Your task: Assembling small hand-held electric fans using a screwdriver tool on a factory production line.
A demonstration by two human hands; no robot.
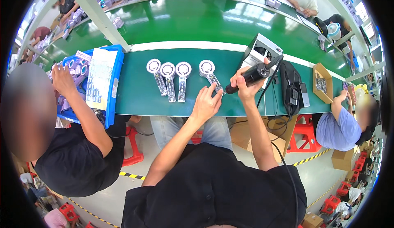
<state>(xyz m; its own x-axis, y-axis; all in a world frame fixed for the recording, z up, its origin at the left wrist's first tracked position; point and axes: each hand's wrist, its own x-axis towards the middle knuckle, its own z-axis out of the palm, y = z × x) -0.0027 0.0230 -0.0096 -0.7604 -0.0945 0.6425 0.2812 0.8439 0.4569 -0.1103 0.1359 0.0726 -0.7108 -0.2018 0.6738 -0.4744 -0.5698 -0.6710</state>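
Observation:
A handheld fan [207,68] with a round white head and a bare, see-through handle lies on the green bench in front of me. My left hand [207,103] grips the lower end of its handle between fingers and thumb. In my right hand [247,86] is a black electric screwdriver [256,74], tilted so its tip points down-left toward that handle end. Whether the tip touches the handle I cannot tell. To the left, three similar handheld fans [169,70] lie side by side, handles toward me.
A blue crate [116,80] with purple parts and a paper sheet stands left, a co-worker's hand [63,79] in it. Right are a grey-black box device [262,49], a black bag [290,86], cables and a cardboard box [322,84]. A green conveyor belt [184,25] runs beyond the white rail.

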